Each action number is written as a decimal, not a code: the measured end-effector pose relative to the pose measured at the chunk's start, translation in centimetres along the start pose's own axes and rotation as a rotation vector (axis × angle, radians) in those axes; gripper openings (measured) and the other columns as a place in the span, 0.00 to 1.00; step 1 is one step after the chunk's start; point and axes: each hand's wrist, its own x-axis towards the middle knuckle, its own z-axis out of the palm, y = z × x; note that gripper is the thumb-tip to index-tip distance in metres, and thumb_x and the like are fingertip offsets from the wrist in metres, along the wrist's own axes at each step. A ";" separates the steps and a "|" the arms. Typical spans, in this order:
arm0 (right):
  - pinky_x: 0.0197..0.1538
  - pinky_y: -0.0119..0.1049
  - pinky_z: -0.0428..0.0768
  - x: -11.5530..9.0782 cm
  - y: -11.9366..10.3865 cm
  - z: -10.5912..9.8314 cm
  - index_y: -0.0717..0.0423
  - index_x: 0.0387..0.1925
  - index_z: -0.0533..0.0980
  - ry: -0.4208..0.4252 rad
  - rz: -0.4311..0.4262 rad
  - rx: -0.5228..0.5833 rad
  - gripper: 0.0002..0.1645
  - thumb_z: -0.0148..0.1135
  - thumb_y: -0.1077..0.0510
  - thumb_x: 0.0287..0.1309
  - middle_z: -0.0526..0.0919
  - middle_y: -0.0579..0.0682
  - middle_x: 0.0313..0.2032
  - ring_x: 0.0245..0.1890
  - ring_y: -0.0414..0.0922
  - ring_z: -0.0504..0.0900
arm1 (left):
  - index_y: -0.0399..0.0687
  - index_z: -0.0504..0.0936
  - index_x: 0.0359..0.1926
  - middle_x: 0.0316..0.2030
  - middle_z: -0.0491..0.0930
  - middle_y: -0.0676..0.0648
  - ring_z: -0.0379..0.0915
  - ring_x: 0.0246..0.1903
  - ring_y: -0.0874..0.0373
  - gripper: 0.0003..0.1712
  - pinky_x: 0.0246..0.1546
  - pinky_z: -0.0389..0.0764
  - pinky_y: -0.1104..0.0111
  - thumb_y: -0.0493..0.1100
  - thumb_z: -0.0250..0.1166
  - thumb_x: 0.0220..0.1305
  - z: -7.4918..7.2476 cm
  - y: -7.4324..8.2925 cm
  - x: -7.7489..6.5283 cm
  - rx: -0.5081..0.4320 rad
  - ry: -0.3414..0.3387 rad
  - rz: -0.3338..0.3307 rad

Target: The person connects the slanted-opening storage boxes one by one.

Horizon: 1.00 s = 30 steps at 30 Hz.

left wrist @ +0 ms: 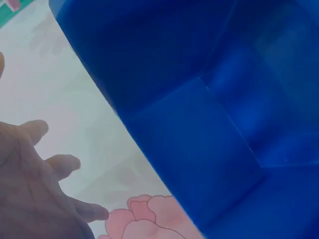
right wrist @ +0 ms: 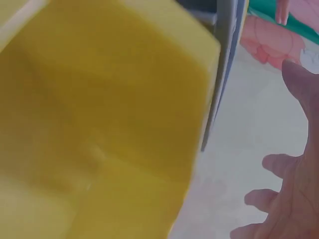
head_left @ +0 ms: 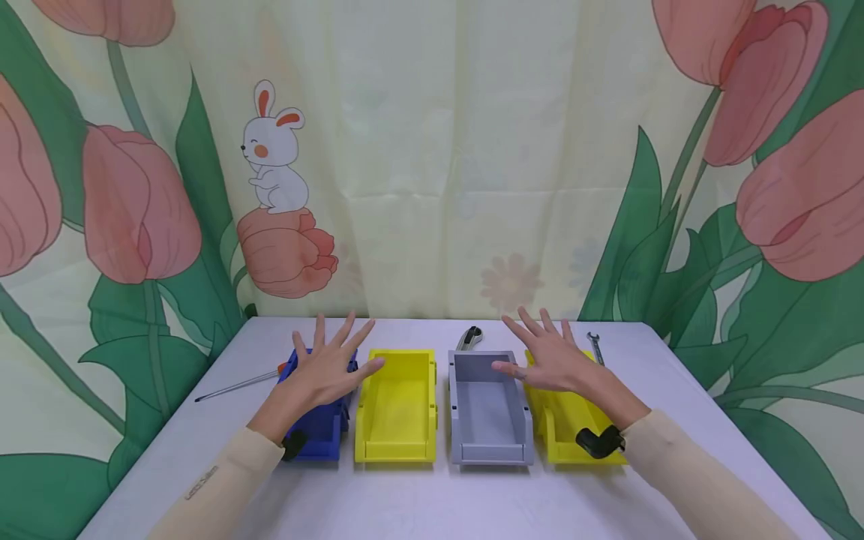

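Note:
My left hand point(head_left: 324, 373), fingers spread and straight, hovers over the blue bin point(head_left: 322, 435) at the left of a row. In the left wrist view the palm faces that blue bin point(left wrist: 199, 129) with nothing held. Spread in the same way, my right hand point(head_left: 555, 360) is above the right yellow bin point(head_left: 574, 416), its thumb reaching over the grey bin point(head_left: 487, 412). The right wrist view has the yellow bin point(right wrist: 109, 124) large, with the bare fingers apart from it. Between the hands stands another yellow bin point(head_left: 397, 412). The bins' visible insides hold nothing.
A screwdriver point(head_left: 239, 385) with an orange-red handle end lies left of the blue bin. Behind the grey bin is a utility knife point(head_left: 469, 338). A wrench point(head_left: 595, 346) lies behind the right yellow bin. The white table point(head_left: 405, 510) ends at a printed curtain point(head_left: 432, 225).

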 end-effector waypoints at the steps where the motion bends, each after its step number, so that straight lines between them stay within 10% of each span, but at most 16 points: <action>1: 0.77 0.83 0.32 0.1 -0.2 0.0 0.45 0.85 0.53 0.002 -0.002 0.001 0.58 0.57 0.22 0.66 0.45 0.62 0.86 0.83 0.76 0.38 | 0.67 0.48 0.86 0.87 0.39 0.39 0.18 0.80 0.18 0.50 0.67 0.19 0.16 0.78 0.48 0.72 -0.1 -0.1 -0.1 -0.002 0.000 0.000; 30: 0.83 0.73 0.49 2.7 -7.1 1.6 0.47 0.85 0.54 -0.055 -0.093 0.075 0.55 0.60 0.28 0.68 0.51 0.61 0.85 0.82 0.75 0.50 | 0.54 0.47 0.86 0.85 0.36 0.29 0.28 0.78 0.12 0.55 0.65 0.34 0.12 0.74 0.55 0.72 -0.5 -4.9 -5.4 -0.155 -0.040 -0.156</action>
